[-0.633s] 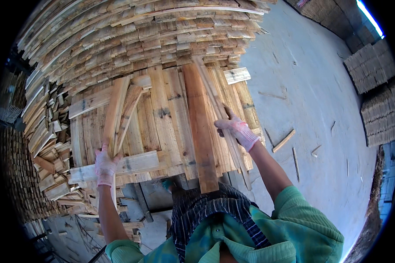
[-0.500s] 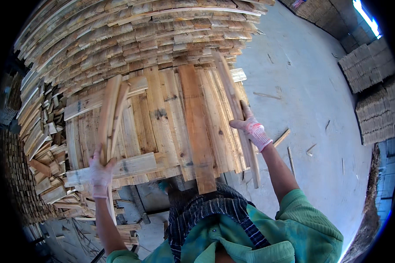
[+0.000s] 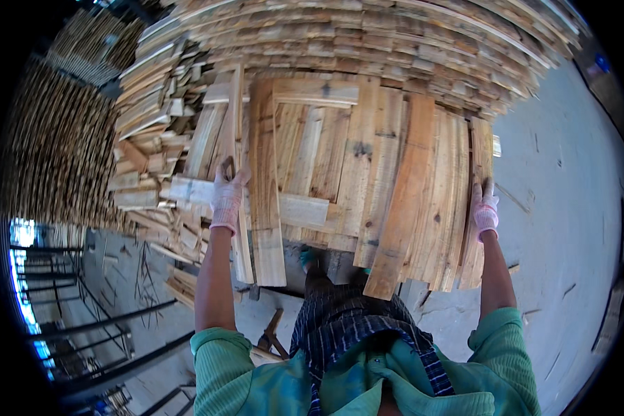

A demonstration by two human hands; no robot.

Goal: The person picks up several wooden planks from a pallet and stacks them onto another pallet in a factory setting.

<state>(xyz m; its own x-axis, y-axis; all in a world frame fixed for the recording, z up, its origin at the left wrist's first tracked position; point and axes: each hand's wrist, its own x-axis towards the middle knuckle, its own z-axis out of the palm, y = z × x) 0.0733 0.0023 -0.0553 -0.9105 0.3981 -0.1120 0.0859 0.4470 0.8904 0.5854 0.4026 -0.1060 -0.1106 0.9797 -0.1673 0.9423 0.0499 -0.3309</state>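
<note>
Narrow pale wooden slat (image 3: 238, 114), at the left of the flat brown plank layer (image 3: 359, 177), is pinched by the pinkish-white-gloved left hand (image 3: 227, 200), probably light, stiff, best held mid-length; whether the pinkish-white-gloved right hand's (image 3: 485, 210) fingers are closed cannot be told

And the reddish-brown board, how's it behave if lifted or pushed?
The reddish-brown board is probably stiff: it looks like solid wood. Unlikely to roll, since it's flat and broad. Dragged further off the near edge, it might tip: its near end already juts past the neighbouring boards.
</note>
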